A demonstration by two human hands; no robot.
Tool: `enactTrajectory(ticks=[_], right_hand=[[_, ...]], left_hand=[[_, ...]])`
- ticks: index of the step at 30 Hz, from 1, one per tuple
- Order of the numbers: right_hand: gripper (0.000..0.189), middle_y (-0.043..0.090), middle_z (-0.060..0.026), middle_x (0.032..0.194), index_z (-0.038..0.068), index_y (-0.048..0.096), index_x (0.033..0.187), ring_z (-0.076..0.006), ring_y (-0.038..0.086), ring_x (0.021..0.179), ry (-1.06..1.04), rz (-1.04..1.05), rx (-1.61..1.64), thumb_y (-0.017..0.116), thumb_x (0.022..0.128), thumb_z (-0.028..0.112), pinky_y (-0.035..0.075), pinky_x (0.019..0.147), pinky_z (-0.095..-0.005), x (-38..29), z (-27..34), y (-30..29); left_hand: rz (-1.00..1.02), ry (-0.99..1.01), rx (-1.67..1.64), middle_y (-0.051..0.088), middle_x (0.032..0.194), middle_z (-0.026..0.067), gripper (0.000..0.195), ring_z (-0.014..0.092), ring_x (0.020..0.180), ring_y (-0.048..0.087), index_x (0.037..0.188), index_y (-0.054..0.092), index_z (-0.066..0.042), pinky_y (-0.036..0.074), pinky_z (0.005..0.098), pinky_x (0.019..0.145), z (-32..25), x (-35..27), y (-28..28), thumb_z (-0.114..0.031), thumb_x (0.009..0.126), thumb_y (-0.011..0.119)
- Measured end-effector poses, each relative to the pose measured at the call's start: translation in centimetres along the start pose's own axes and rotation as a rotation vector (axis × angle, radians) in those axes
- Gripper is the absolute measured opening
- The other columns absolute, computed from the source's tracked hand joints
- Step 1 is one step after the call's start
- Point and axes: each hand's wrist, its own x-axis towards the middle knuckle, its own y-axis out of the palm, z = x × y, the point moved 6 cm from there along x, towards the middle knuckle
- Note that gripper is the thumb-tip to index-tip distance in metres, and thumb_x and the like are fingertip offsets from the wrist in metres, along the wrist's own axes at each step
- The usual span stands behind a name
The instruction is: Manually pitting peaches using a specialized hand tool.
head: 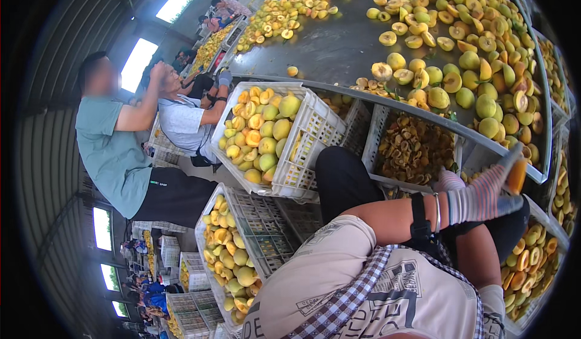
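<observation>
My left hand point(483, 189), in a striped knit glove, reaches across to the right. Between its fingers and thumb is an orange piece of peach point(516, 176), beside the near rim of a metal table point(317, 53). Behind it, my right hand point(449, 180) shows only in part, in a similar glove. The left wrist and forearm hide the rest, so what it holds cannot be seen. Many whole and halved yellow peaches point(485, 105) lie heaped on the table. Below its edge, a white plastic crate point(373, 141) holds brown peach scraps or pits point(413, 153).
A crate of peaches point(313, 132) stands left of my knee point(347, 175), with another crate point(254, 230) nearer. More halved peaches point(529, 266) fill a crate at my right. One person point(111, 143) stands at left; another point(186, 116) is by the table.
</observation>
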Motion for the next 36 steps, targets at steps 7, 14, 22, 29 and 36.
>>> enactTrajectory(ticks=[7, 14, 22, 29, 36], right_hand=[[0.053, 0.056, -0.0232, 0.116, -0.001, 0.047, 0.122, -0.0348, 0.055, 0.108, 0.115, -0.056, 0.027, 0.06, 0.079, 0.027, 0.046, 0.091, -0.04, -0.3, -1.4, -2.2], [0.044, 0.057, -0.0223, 0.115, -0.004, 0.05, 0.114, -0.0331, 0.057, 0.104, -0.569, -0.361, 0.343, 0.054, 0.084, 0.027, 0.047, 0.086, -0.0403, -3.0, 0.6, -4.4], [0.044, 0.061, -0.0249, 0.103, -0.006, 0.05, 0.115, -0.0371, 0.059, 0.098, -0.093, -0.023, 0.723, 0.055, 0.086, 0.026, 0.048, 0.084, -0.0413, 3.5, -1.3, 1.5], [0.048, 0.062, -0.0241, 0.1, -0.007, 0.048, 0.117, -0.036, 0.06, 0.097, -0.117, -0.084, 0.43, 0.054, 0.086, 0.03, 0.048, 0.083, -0.0414, -1.6, 1.3, -2.4], [0.055, 0.063, -0.0226, 0.099, -0.009, 0.043, 0.124, -0.0355, 0.061, 0.094, -0.069, -0.139, 0.202, 0.055, 0.084, 0.027, 0.05, 0.079, -0.0418, -3.2, 0.4, -3.7]], left_hand=[[0.364, -0.084, 0.068, 0.049, 0.116, 0.0195, 0.057, 0.033, 0.092, 0.057, 0.123, 0.044, -0.003, 0.048, 0.0401, 0.082, 0.1, 0.8, 2.3, -0.022, 0.075, 0.067], [0.165, -0.328, 0.365, 0.061, 0.094, 0.0133, 0.026, 0.024, 0.08, 0.062, 0.103, 0.059, -0.005, 0.05, 0.0329, 0.072, 9.2, -3.9, -7.5, -0.01, 0.078, 0.063], [-0.046, -0.996, -0.095, 0.059, 0.108, 0.0083, 0.023, 0.015, 0.093, 0.054, 0.109, 0.059, -0.002, 0.045, 0.0286, 0.085, 16.4, -11.2, -12.9, -0.011, 0.087, 0.056], [-0.185, -1.049, -0.155, 0.063, 0.089, 0.0048, 0.017, 0.014, 0.077, 0.056, 0.1, 0.064, -0.006, 0.046, 0.0277, 0.071, 19.3, -13.6, -13.5, -0.008, 0.083, 0.062], [-0.203, -0.308, 0.546, 0.06, 0.092, 0.0114, 0.023, 0.024, 0.08, 0.059, 0.1, 0.058, -0.001, 0.049, 0.0346, 0.074, 11.0, -4.0, -13.3, -0.005, 0.078, 0.065]])
